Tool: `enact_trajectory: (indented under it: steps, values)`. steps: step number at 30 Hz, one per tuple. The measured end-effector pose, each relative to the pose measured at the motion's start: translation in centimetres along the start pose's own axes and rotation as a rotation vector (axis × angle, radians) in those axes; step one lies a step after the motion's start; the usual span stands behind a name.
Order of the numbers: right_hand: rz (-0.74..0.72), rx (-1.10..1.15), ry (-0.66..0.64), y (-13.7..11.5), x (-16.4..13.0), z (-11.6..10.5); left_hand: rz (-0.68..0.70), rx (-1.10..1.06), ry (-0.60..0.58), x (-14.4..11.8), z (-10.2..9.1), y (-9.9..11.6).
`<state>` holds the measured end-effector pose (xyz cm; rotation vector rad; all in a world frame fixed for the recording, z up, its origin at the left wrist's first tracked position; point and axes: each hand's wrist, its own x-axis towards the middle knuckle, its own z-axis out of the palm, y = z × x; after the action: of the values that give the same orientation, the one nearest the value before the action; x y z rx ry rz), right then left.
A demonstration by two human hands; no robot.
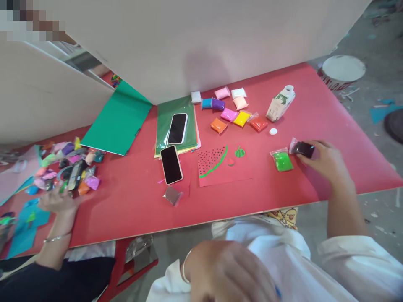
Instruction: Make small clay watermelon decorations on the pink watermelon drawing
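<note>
Red table (283, 197) carries all items noted below; positions are given relative to the watermelon card (220, 165) at its middle. Up and left of the card: a green paper stack (163, 126) with one phone (177, 128) on it and a second phone (171, 164) just below it. Above the card: a cluster of coloured clay packets (229, 110), with a carton (280, 102) lying tilted at its right end. Right of the card: a green clay packet (282, 161), then the black clay packet (302, 149). The right hand (327, 161) grips the black packet, fingers closed over its right end, left end exposed. The left hand (226, 268) sits low, below the table edge, blurred; whether it is clenched cannot be told. Far left of the card, another person's hand (58, 201) rests by a heap of packets (67, 167), individual items indistinct.
</note>
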<state>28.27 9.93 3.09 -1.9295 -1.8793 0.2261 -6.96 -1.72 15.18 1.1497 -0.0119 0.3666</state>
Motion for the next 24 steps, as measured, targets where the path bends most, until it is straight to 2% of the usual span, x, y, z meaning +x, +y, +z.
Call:
enact_trajectory:
  steps: [1, 2, 3, 4, 5, 6, 7, 9, 13, 17, 21, 24]
  values:
    - [-0.004, 0.005, 0.064, -1.3, -0.3, -0.3, -0.043, 0.108, 0.111, 0.5, -0.5, 0.1]
    - [-0.03, 0.03, 0.111, -2.7, -0.6, -0.7, -0.093, 0.236, 0.285, 0.8, -1.0, 0.1]
    - [-0.076, 0.072, 0.139, -4.3, -0.9, -1.1, -0.142, 0.377, 0.56, 1.0, -1.6, 0.0]
    - [-0.14, 0.119, 0.12, -5.9, -1.2, -1.4, -0.127, 0.512, 0.827, 1.2, -2.2, -0.3]
    - [-0.211, 0.162, 0.095, -7.6, -1.5, -1.7, -0.099, 0.617, 1.004, 1.4, -3.0, -0.7]
    - [-0.295, 0.211, 0.051, -9.1, -1.8, -1.9, -0.088, 0.672, 1.123, 1.5, -3.9, -1.2]
    - [-0.381, 0.237, -0.004, -10.6, -2.1, -2.0, -0.076, 0.695, 1.194, 1.7, -4.8, -1.8]
    - [-0.504, 0.257, -0.07, -12.9, -2.6, -1.9, -0.083, 0.695, 1.233, 1.8, -6.4, -2.8]
    - [-0.566, 0.202, -0.108, -15.3, -3.3, -0.7, -0.147, 0.694, 1.245, 1.0, -7.7, -4.4]
    - [-0.605, 0.19, -0.138, -16.0, -3.8, 0.7, -0.186, 0.645, 1.326, -0.1, -7.6, -5.5]
    - [-0.603, 0.174, -0.149, -16.2, -4.1, 1.5, -0.204, 0.522, 1.337, -0.6, -7.6, -6.2]
    - [-0.604, 0.188, -0.164, -16.4, -4.3, 1.9, -0.222, 0.509, 1.367, -0.7, -7.7, -6.5]
